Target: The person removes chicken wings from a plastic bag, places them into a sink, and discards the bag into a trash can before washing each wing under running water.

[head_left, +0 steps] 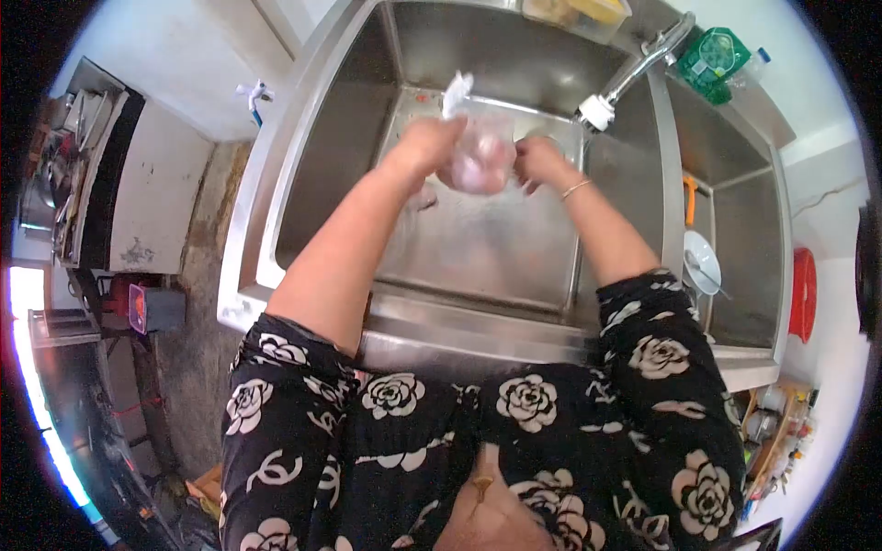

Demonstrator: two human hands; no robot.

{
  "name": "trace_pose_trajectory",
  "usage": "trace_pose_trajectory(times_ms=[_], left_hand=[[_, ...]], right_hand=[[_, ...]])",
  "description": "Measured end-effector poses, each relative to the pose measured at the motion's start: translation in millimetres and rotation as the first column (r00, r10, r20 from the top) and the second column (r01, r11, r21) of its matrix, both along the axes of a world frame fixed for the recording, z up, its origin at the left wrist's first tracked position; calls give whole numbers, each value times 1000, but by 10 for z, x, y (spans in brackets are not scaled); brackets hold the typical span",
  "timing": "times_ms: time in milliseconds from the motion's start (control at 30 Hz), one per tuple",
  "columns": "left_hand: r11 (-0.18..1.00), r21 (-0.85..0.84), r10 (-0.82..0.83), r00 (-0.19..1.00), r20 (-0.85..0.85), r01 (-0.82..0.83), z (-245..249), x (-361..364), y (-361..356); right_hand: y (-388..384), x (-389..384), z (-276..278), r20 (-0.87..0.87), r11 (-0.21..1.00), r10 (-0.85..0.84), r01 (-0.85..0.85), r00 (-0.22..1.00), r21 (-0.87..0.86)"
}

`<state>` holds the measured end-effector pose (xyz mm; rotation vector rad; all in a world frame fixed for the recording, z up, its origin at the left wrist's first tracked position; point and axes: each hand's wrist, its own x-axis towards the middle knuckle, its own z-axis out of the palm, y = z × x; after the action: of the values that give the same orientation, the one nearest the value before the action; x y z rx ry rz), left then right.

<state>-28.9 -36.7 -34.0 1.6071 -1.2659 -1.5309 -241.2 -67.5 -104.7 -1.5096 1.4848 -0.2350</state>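
Observation:
Over the large steel sink basin [478, 248], my left hand [428, 149] is closed on a clear plastic bag [482, 161]. Pinkish-white lumps that look like raw meat fill the bag, blurred by motion. Its whitish gathered end [457, 92] sticks up above my left hand. Just right of the bag is my right hand [542, 163], with a bracelet on the wrist; its fingers are bent and apart, their tips close to the bag's side. A small dark-pink piece [423, 197] shows below my left hand, near the basin floor.
A faucet with a white head [597, 112] reaches over the basin's right side. Beyond the divider, a second basin holds a white bowl [702, 262] with a spoon and an orange-handled tool [689, 200]. A green pouch [715, 64] and a yellowish container [579, 13] stand on the back ledge.

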Motion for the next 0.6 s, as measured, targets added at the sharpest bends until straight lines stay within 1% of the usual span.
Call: trace_pose_trajectory(times_ms=[33, 67, 133, 167, 267, 300, 400, 433, 500, 533, 600], left_hand=[[999, -31, -6, 992, 127, 10, -55, -39, -11], [995, -55, -67, 958, 279, 86, -102, -46, -8], [971, -63, -158, 818, 554, 230, -242, -15, 1], [960, -59, -166, 726, 668, 274, -389, 9, -72], [993, 51, -119, 856, 502, 107, -425, 121, -172], [993, 43, -116, 867, 485, 109, -408, 121, -175], [994, 24, -109, 897, 429, 109, -381, 90, -117], [994, 31, -111, 903, 415, 107, -360, 82, -100], [993, 42, -114, 915, 387, 106, -285, 82, -84], [996, 49, -89, 939, 334, 77, -256, 75, -76], [997, 70, -32, 974, 222, 17, -223, 73, -56]], right_hand=[[177, 199, 255, 33, 997, 74, -74, 997, -15], [174, 322, 234, -19, 992, 124, -124, 992, 17], [143, 491, 156, -125, 969, 239, -229, 963, 92], [113, 466, 125, -175, 946, 323, -317, 930, 60], [65, 383, 130, -166, 898, 320, -355, 933, -261], [112, 452, 300, 126, 971, 238, -232, 963, -62], [157, 617, 265, 225, 951, 252, -198, 941, -236], [181, 624, 245, 214, 931, 257, -182, 943, -317], [173, 602, 187, 239, 927, 230, -138, 943, -348], [166, 595, 167, 253, 925, 217, -116, 943, -362], [156, 634, 144, 306, 969, 125, -50, 944, -243]])
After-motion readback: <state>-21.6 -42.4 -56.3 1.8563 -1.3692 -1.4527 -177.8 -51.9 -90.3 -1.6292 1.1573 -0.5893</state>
